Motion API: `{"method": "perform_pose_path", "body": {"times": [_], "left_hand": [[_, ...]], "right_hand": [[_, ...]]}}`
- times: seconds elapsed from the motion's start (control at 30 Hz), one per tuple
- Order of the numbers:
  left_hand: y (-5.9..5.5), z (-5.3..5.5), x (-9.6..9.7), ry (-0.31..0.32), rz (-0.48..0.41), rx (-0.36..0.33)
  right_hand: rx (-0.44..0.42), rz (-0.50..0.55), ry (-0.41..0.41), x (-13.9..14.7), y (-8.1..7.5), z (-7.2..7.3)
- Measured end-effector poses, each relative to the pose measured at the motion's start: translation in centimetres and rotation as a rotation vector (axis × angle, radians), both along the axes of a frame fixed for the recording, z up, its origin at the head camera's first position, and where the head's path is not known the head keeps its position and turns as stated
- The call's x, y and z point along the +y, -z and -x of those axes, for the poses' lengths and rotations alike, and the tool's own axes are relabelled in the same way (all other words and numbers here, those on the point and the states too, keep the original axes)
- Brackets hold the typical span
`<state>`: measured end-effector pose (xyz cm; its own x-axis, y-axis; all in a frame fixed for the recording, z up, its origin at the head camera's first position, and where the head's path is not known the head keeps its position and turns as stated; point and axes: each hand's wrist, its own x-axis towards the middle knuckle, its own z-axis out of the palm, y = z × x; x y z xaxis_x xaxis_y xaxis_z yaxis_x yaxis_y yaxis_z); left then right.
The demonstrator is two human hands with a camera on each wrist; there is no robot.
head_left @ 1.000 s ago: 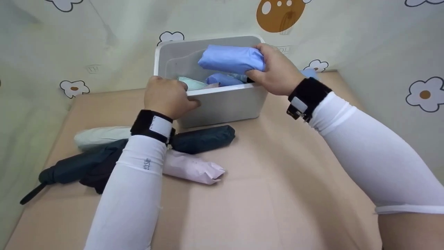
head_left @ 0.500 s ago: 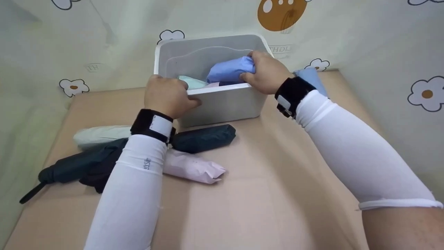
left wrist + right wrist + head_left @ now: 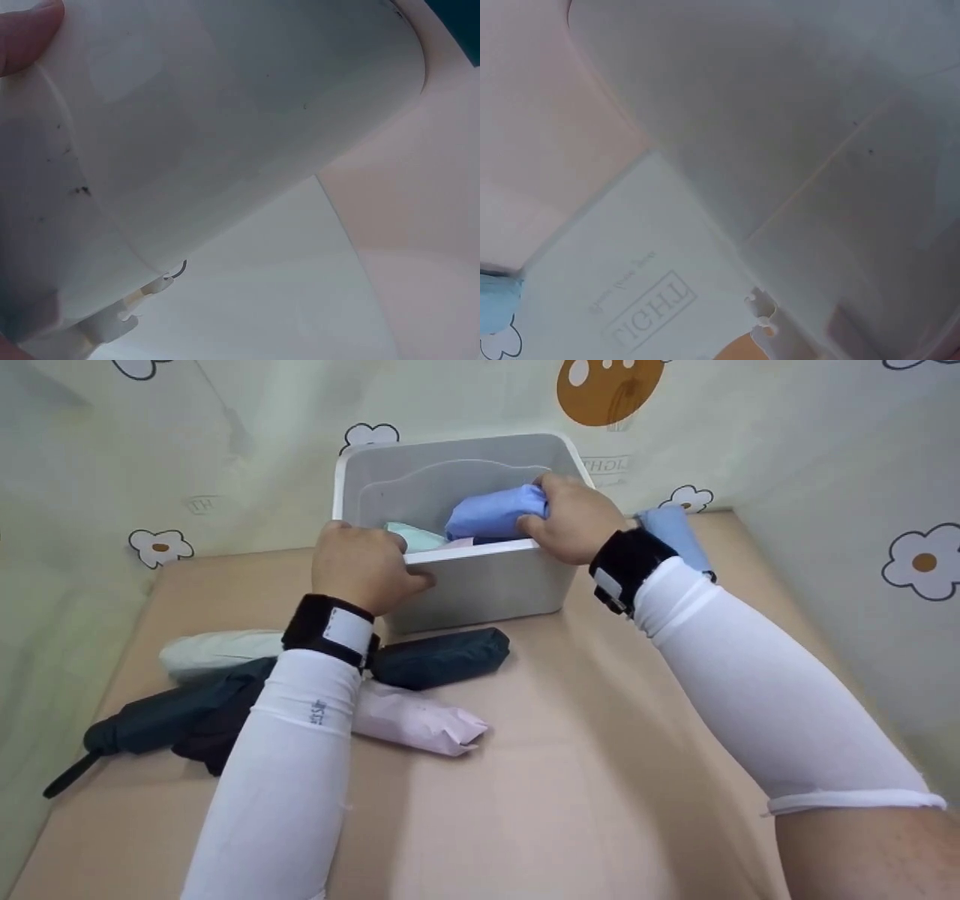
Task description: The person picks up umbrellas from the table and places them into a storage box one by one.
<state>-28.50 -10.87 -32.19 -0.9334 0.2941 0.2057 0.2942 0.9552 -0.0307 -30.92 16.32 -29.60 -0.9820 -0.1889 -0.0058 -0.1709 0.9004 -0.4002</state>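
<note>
A white-grey storage bin [image 3: 480, 592] stands at the back of the table. My left hand [image 3: 360, 566] grips its front left corner, fingers over the rim and thumb on the outer front wall; in the left wrist view the thumb [image 3: 30, 34] presses on that wall. At the bin's right end, my right hand [image 3: 574, 521] holds a blue folded umbrella [image 3: 491, 512] by its end, low inside the opening. Under and beside it show a mint folded umbrella [image 3: 412, 537] and bits of pink and dark fabric. The bin's outer wall [image 3: 765, 97] fills most of the right wrist view.
Near my left forearm lie folded umbrellas: dark green [image 3: 442, 658], pink [image 3: 420, 720], pale green [image 3: 217, 652], dark green with a strap [image 3: 165, 720], and a blackish one [image 3: 214, 735] partly hidden. A light blue one [image 3: 675, 536] lies behind my right wrist. A patterned sheet [image 3: 247, 457] hangs behind.
My right hand has lowered the blue umbrella from above the rim into the bin, moving slightly left. My left hand stays on the rim. More of the light blue umbrella shows behind my right wrist.
</note>
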Motion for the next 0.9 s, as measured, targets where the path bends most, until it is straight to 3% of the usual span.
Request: {"method": "perform_pose_path", "body": {"times": [0.3,0.6,0.9], "left_hand": [[-0.05,0.03,-0.11,0.007,0.006,-0.012],[-0.14,0.13,-0.13,0.005,0.010,-0.031],[-0.10,0.06,-0.11,0.008,0.019,-0.013]], "right_hand": [[0.033,-0.020,-0.022,0.04,0.27,0.13],[0.009,-0.026,-0.006,-0.02,0.19,0.11],[0.072,0.020,0.001,0.09,0.67,-0.07]]}}
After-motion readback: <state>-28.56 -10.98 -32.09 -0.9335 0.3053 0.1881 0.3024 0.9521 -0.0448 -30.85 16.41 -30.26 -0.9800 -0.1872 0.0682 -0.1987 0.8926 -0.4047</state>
